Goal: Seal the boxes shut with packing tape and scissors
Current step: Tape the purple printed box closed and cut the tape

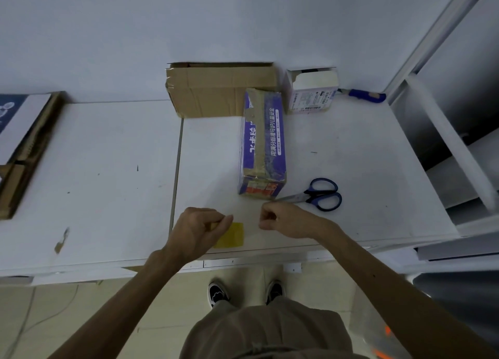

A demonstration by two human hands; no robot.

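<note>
Packing tape held above the near edge of a white table (108, 169), in front of a purple box.

A yellowish stretch of packing tape (231, 234) is gripped in the curled fingers of the left hand (198, 230). The right hand (275, 219) is clenched near it, but whether the tape's end is pinched there cannot be told. The purple box (262, 142) is laid lengthwise just beyond the hands, with tan tape run along its top. Blue-handled scissors (316, 194) are laid beside its near right corner. A brown carton (221, 88) and an open white box (310, 91) are set against the wall.
</note>
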